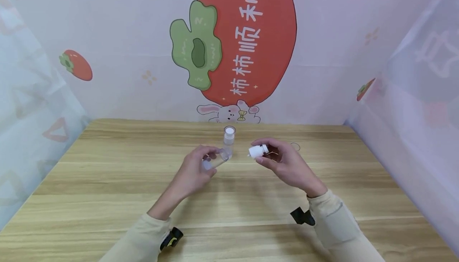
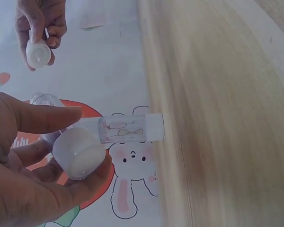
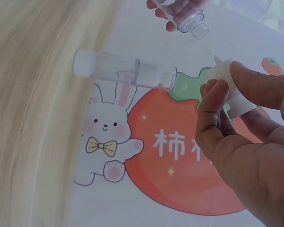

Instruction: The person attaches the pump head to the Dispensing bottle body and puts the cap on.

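Note:
My left hand [image 1: 193, 169] grips a clear, open-necked bottle [image 1: 217, 160] with a whitish base, tilted toward the right. The left wrist view shows the base [image 2: 79, 153] facing the camera; in the right wrist view the bare, threaded neck [image 3: 193, 24] shows. Between thumb and fingers, my right hand [image 1: 290, 165] pinches a white pump head [image 1: 256, 151], held sideways, its small tip pointing left. A gap separates it from the bottle. Behind the left hand a second clear bottle [image 3: 114, 68] stands upright, with a white pump top under a clear cap and a white base.
A faint clear round thing [image 1: 295, 146], perhaps a cap, is on the wooden table [image 1: 125, 190] behind the right hand. A printed cloth [image 1: 136, 23] rises at the table's back edge, and cloth also hangs at both sides.

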Demonstrator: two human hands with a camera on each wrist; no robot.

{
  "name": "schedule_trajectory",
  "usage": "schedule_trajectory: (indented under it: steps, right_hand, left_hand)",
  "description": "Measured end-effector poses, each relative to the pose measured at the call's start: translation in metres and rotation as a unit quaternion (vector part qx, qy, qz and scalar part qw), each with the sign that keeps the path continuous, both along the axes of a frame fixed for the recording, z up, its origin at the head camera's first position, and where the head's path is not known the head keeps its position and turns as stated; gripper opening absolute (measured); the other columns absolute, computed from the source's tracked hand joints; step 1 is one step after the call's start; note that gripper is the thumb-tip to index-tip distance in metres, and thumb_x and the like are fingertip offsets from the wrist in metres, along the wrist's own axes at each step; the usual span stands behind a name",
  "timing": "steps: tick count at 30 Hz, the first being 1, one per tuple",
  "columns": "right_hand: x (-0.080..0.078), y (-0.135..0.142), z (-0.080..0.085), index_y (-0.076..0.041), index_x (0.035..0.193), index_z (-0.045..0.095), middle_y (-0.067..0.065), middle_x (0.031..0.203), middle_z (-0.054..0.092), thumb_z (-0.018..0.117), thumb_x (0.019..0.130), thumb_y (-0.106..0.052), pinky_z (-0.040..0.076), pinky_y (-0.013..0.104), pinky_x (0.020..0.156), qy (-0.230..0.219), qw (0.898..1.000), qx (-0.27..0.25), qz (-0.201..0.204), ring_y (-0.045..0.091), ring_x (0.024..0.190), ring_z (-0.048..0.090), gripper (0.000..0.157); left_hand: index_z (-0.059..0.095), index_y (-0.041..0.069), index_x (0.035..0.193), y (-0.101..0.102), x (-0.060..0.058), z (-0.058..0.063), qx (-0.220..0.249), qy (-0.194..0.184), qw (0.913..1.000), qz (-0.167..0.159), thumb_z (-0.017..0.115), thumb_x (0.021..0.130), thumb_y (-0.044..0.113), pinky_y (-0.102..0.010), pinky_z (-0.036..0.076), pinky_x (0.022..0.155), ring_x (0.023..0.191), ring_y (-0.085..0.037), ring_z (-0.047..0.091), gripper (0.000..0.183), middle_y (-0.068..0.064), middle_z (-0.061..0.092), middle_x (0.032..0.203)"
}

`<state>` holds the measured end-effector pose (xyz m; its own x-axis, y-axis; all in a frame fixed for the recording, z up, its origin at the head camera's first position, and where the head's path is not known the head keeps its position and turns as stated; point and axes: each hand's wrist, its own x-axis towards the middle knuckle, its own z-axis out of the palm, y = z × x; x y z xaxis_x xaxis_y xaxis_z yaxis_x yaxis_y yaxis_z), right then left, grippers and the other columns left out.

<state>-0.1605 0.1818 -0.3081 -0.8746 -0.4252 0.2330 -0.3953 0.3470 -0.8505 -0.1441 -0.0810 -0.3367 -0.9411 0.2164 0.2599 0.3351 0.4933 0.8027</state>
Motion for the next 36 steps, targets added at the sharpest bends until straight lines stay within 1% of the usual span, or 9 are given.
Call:
schedule_trajectory:
  steps: [3,7,10,12,16,20,27,36]
  right_hand:
    - [-0.001,0.002,-0.001,-0.001,0.125,0.064,0.013,0.11,0.063,0.07,0.092,0.004,0.056,0.03,0.082,0.01,1.0,0.005,-0.001,0.027,0.093,0.061,0.033]
    - [-0.001,0.002,-0.003,-0.001,0.125,0.065,0.01,0.107,0.064,0.071,0.092,0.003,0.056,0.031,0.078,0.03,0.999,0.013,0.001,0.026,0.089,0.061,0.033]
    - [-0.003,-0.001,-0.005,-0.003,0.123,0.066,0.008,0.105,0.066,0.071,0.092,0.002,0.055,0.031,0.076,0.043,0.999,0.016,0.006,0.025,0.088,0.061,0.032]
    - [-0.004,-0.003,-0.007,-0.003,0.122,0.067,0.006,0.105,0.067,0.072,0.092,0.002,0.055,0.032,0.075,0.052,0.998,0.019,0.01,0.024,0.087,0.061,0.031]
    - [-0.004,-0.005,-0.009,-0.004,0.121,0.069,0.004,0.104,0.068,0.073,0.091,0.001,0.055,0.032,0.075,0.068,0.997,0.025,0.013,0.022,0.086,0.062,0.03]
    - [-0.004,-0.006,-0.011,-0.004,0.12,0.069,0.003,0.102,0.069,0.074,0.09,0.001,0.054,0.031,0.073,0.082,0.996,0.029,0.012,0.021,0.085,0.062,0.031]
    - [-0.003,-0.007,-0.01,-0.005,0.119,0.07,0.002,0.1,0.069,0.075,0.089,0.002,0.052,0.029,0.071,0.089,0.995,0.035,0.005,0.02,0.084,0.061,0.031]
    - [-0.004,-0.008,-0.014,-0.008,0.118,0.072,0.002,0.101,0.07,0.076,0.089,0.001,0.053,0.029,0.069,0.091,0.995,0.032,0.011,0.024,0.085,0.061,0.031]
  left_hand:
    - [0.066,-0.005,0.118,0.001,0.001,-0.002,0.003,0.01,0.9999,-0.009,0.073,0.078,-0.017,-0.049,0.05,0.093,0.104,-0.033,0.062,0.043,-0.017,0.066,0.109]
    - [0.066,-0.004,0.118,0.002,0.001,-0.004,-0.003,0.019,0.9998,-0.011,0.075,0.078,-0.016,-0.049,0.051,0.092,0.103,-0.033,0.063,0.042,-0.017,0.067,0.108]
    - [0.067,-0.004,0.119,0.002,0.002,-0.005,-0.012,0.014,0.9998,-0.011,0.077,0.079,-0.014,-0.048,0.051,0.092,0.103,-0.031,0.064,0.043,-0.016,0.069,0.109]
    - [0.067,-0.004,0.121,0.002,0.003,-0.005,-0.015,0.006,0.9998,-0.012,0.077,0.079,-0.012,-0.049,0.051,0.093,0.103,-0.031,0.064,0.044,-0.016,0.069,0.109]
    - [0.066,-0.003,0.124,0.004,0.006,-0.004,-0.021,-0.006,0.9996,-0.019,0.076,0.082,-0.012,-0.05,0.051,0.094,0.105,-0.033,0.064,0.044,-0.015,0.07,0.112]
    - [0.067,-0.001,0.125,0.005,0.007,-0.002,-0.03,-0.01,0.9992,-0.026,0.075,0.083,-0.011,-0.051,0.05,0.095,0.107,-0.033,0.064,0.044,-0.014,0.07,0.113]
    - [0.067,0.0,0.125,0.004,0.01,0.005,-0.048,-0.019,0.9981,-0.033,0.075,0.085,-0.007,-0.05,0.05,0.095,0.106,-0.028,0.064,0.042,-0.011,0.071,0.113]
    - [0.066,-0.001,0.126,0.002,0.009,0.006,-0.058,-0.028,0.9967,-0.049,0.075,0.087,-0.004,-0.048,0.051,0.093,0.1,-0.029,0.063,0.041,-0.011,0.07,0.113]
